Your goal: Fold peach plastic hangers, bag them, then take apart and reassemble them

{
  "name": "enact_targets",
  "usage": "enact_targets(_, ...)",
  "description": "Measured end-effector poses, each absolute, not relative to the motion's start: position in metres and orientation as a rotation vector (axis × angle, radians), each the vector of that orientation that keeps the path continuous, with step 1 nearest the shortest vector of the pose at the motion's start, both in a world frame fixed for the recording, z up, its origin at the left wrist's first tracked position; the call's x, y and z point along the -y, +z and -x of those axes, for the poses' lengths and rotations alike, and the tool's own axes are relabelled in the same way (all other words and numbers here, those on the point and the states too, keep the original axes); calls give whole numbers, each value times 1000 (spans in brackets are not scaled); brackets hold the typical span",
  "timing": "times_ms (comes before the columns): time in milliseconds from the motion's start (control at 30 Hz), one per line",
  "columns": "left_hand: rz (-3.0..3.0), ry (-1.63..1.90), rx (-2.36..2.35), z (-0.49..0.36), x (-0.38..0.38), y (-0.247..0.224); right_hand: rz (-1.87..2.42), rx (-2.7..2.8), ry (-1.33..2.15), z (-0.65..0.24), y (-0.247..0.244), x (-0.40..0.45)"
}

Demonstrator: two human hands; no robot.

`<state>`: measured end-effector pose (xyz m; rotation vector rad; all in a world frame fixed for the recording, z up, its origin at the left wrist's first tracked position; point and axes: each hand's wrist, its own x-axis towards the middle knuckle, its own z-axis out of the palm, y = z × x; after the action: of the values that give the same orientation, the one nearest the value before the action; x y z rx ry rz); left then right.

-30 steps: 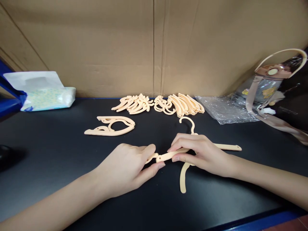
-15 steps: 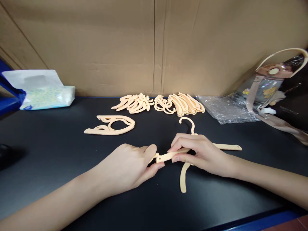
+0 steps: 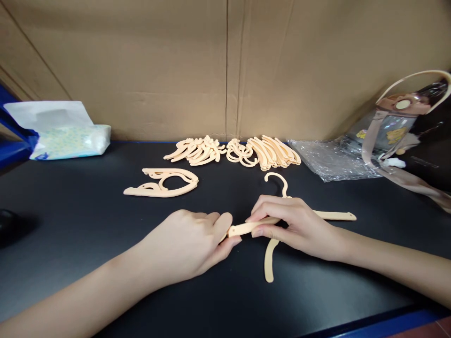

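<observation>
Against the cardboard backdrop, on the dark table (image 3: 88, 225), you are pinching the left arm of the folding hanger (image 3: 278, 220) at centre between your left hand (image 3: 192, 244) and right hand (image 3: 292, 225), both gripping it, seemingly mid-unfolding, needing a steady outward swing next.

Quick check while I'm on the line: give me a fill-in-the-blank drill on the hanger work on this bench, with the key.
1. Both hands, the left hand and the right hand, grip one unfolded peach ____.
2. A single folded hanger lies on the black ____.
3. The piles of folded hangers lie in front of a ____ wall.
4. The tissue pack lies at the far ____ of the bench.

Missing words: hanger; bench; cardboard; left
</observation>
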<state>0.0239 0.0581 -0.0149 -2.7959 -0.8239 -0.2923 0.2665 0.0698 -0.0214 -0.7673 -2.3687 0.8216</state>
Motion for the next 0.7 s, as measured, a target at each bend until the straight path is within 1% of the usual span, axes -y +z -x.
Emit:
enact_targets(100, 2699, -329, 769, -24, -57, -13, 750, 2378, 787, -267, -21, -68)
enact_targets(267, 2702, -379, 775, -22, -58, -15, 745, 2385, 766, -266, -20, -67)
enact_targets(467, 2879, -566, 836, -19, -60, -16, 822, 2419, 662, -268, -19, -71)
enact_targets(600, 2939, -595, 851, -19, -58, -11, 892, 2440, 611, -270, -19, -75)
enact_targets(700, 2964, -603, 859, -20, -58, -8, 842, 2474, 532, -272, -19, -76)
